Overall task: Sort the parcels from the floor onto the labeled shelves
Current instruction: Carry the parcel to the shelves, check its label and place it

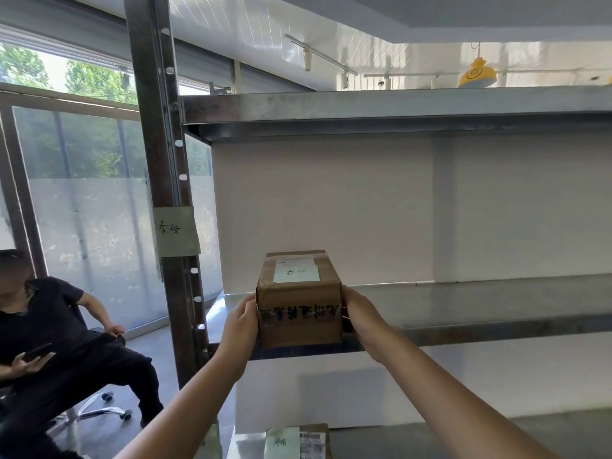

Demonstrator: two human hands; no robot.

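A brown cardboard parcel [299,299] with a pale green handwritten note on top sits at the front left of the middle metal shelf [463,303]. My left hand [241,321] presses its left side and my right hand [359,314] presses its right side. A pale green handwritten label [177,230] is stuck on the shelf's left upright post [155,127], just above shelf height. Whether the parcel rests fully on the shelf or is partly lifted I cannot tell.
Another labelled parcel [298,442] lies on the lower shelf below. The upper shelf [397,109] hangs overhead. A person in dark clothes [49,342] sits on a wheeled chair at the left, holding a phone, beside large windows.
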